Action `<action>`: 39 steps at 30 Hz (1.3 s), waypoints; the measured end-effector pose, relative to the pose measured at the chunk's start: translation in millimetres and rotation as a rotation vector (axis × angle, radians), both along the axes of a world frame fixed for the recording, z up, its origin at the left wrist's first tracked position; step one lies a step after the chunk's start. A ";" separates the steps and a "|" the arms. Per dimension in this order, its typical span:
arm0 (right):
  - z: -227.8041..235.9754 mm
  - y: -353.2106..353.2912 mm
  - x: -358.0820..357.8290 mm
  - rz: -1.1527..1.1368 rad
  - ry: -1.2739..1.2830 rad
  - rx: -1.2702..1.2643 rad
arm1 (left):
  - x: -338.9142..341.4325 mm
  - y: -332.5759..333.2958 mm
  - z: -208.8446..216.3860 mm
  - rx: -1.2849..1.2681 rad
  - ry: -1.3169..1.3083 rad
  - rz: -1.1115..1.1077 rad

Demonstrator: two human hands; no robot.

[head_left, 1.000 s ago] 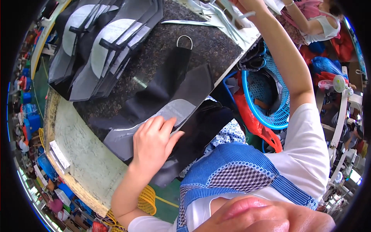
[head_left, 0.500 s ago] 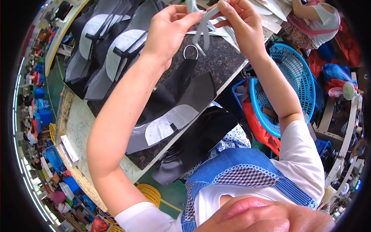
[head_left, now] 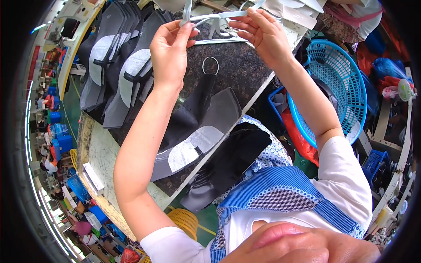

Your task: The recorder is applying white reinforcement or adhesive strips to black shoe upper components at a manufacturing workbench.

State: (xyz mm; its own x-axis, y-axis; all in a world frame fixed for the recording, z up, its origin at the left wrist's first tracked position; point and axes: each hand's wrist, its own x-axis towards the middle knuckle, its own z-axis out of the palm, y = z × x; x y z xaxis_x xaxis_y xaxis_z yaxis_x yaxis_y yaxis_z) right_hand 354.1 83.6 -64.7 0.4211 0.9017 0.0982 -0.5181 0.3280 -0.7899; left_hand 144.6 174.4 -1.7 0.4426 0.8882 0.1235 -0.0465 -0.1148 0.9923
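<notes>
A narrow pale strip of tape (head_left: 228,14) is drawn out between my two hands over the far part of the table. My left hand (head_left: 170,50) pinches one part of it between thumb and fingers, and a tail rises past the top edge. My right hand (head_left: 264,37) holds another part at thumb and forefinger, its other fingers loosely spread. More of the tape hangs in loops between them. Below lie dark grey cut pieces (head_left: 226,107) with a whitish patch (head_left: 184,153), a black piece (head_left: 199,94) and a pale ring (head_left: 210,65).
Stacked dark pieces with white patches (head_left: 133,65) lie left on the dark stone tabletop (head_left: 241,65). Black pieces (head_left: 230,164) hang over my lap at the table edge. A blue basket (head_left: 364,98) stands right, near a person (head_left: 366,17). A yellow basket (head_left: 184,221) is below.
My hands have moved apart, the left one leftward and slightly down. The tape, bunched between them before, now stretches across the gap.
</notes>
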 end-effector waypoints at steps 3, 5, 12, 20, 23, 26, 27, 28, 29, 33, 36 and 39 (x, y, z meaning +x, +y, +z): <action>-9.0 5.1 14.5 -0.164 -0.035 -0.051 | -1.9 6.8 -0.9 0.094 0.060 -0.023; -14.4 7.3 38.5 -0.167 0.066 -0.039 | -2.2 5.5 3.5 0.139 0.064 -0.049; 4.1 14.5 43.9 -0.270 0.266 -0.150 | -19.3 13.0 21.7 0.324 0.527 -0.270; -1.8 24.2 33.8 -0.323 0.033 -0.233 | -38.9 17.6 13.7 0.442 0.463 -0.286; 3.5 18.3 27.8 -0.692 -0.512 -0.110 | -33.3 15.5 15.4 0.301 0.419 -0.321; 22.3 -0.7 2.0 -0.707 -1.235 0.236 | -28.8 10.5 14.9 0.227 0.320 -0.310; 27.0 0.7 -9.4 -0.384 -1.173 0.218 | -28.3 8.9 14.3 0.226 0.323 -0.314; 29.4 1.4 -19.9 -0.309 -1.375 0.201 | -28.4 7.1 13.8 0.196 0.278 -0.306; 23.9 9.0 -25.0 -0.291 -1.366 0.236 | -25.3 6.1 15.4 0.172 0.228 -0.303; 23.1 12.3 -27.9 -0.215 -1.160 0.151 | -20.9 0.9 24.9 0.140 0.095 -0.337; 32.7 9.1 -29.2 -0.375 -1.292 0.323 | -20.9 0.3 29.5 -0.029 -0.101 -0.348; 32.9 6.2 -34.5 -0.464 -1.339 0.399 | -15.3 4.2 23.0 0.081 -0.051 -0.281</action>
State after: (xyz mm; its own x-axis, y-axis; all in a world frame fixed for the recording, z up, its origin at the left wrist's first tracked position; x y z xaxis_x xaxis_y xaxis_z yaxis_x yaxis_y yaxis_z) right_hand 319.6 89.8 -31.8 0.0556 0.5346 0.8433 0.7202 0.5635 -0.4047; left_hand 129.3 178.6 21.3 0.6614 0.7179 0.2175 -0.1375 -0.1689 0.9760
